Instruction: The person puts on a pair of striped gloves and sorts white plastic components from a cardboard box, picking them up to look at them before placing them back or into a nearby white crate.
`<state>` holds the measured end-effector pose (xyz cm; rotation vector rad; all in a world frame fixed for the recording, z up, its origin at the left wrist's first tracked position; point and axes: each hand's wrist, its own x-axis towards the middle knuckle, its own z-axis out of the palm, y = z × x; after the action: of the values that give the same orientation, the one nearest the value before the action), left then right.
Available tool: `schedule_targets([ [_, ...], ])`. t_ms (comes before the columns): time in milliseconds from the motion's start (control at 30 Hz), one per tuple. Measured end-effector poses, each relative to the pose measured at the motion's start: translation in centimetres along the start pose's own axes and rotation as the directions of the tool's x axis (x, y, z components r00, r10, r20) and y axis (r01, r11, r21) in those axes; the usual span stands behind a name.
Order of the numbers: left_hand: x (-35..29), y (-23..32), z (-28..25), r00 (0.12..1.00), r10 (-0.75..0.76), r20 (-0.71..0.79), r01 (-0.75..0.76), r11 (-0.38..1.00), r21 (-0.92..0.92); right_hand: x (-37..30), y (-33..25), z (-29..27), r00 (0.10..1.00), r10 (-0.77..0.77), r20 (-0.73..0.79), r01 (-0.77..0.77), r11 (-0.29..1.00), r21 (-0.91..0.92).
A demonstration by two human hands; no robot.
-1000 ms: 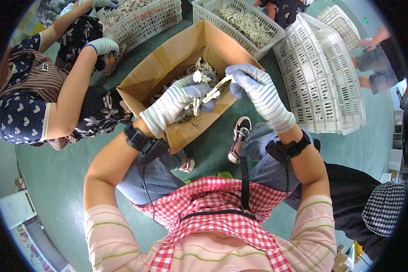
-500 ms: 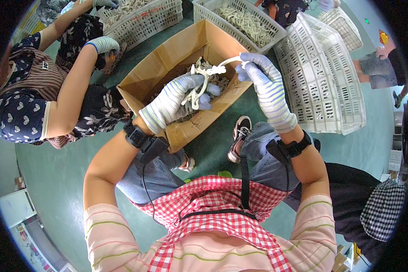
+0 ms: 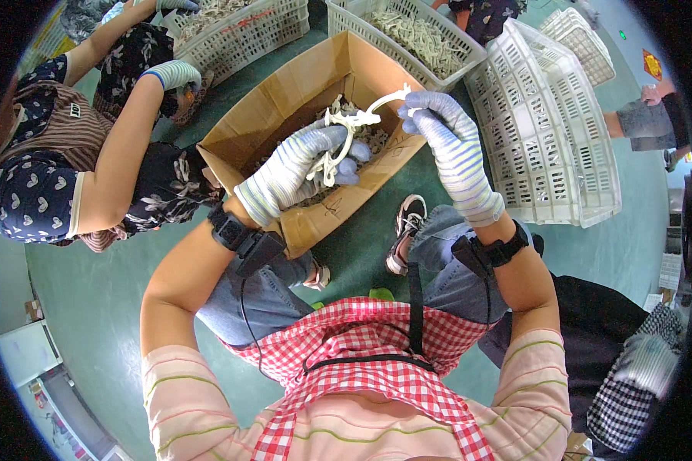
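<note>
My left hand [image 3: 284, 173], in a white and blue striped glove with blue-grey fingertips, is closed around a branching off-white plastic piece [image 3: 351, 123] above the cardboard box [image 3: 231, 142]. From this piece a curved strip reaches to the right and ends in small prongs beside my right hand [image 3: 455, 146]. That gloved hand has its thumb and fingers pinched together just below the strip's tip. A tiny white speck shows between the fingertips, too small to name. Loose off-white and grey bits lie in the box, partly hidden behind my left hand.
White plastic crates [image 3: 530, 131] stand on end to the right. Beyond the box sits another crate [image 3: 457, 75] full of off-white pieces, with a similar filled crate [image 3: 265, 40] further left. A co-worker's arm [image 3: 115, 161] is close on the left. A person in black-checked cloth [image 3: 619, 415] is at lower right.
My right fingers have come off the strip's end and sit slightly lower; the strip's tip now stands free, bent upward. My left hand keeps its hold. The checked cloth at lower right has shifted.
</note>
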<state>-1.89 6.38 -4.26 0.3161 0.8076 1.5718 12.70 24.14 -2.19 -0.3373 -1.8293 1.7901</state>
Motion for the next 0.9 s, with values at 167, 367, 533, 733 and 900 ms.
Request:
schedule_targets([
  [167,0.10,0.01,-0.19,1.000,-0.008,0.006,0.008,1.000,-0.014,-0.03,-0.03,0.05,1.000,-0.010,0.021,0.010,1.000,-0.001],
  [367,0.01,0.24,0.67,1.000,0.003,-0.026,-0.002,1.000,0.013,-0.07,0.09,-0.17,0.999,-0.035,0.031,0.036,0.999,-0.036],
  [533,0.25,0.00,0.21,0.999,0.009,0.035,-0.008,1.000,-0.025,-0.06,0.12,-0.10,0.998,-0.061,0.033,0.064,0.995,-0.083],
  [733,0.49,-0.25,0.10,0.997,0.074,0.037,-0.074,0.997,0.012,-0.03,0.36,-0.19,0.997,-0.067,0.035,0.070,0.993,-0.093],
  [900,0.14,-0.29,0.47,0.973,0.224,-0.060,-0.202,0.946,0.252,-0.12,0.58,-0.23,0.994,-0.093,0.057,0.100,0.985,-0.139],
])
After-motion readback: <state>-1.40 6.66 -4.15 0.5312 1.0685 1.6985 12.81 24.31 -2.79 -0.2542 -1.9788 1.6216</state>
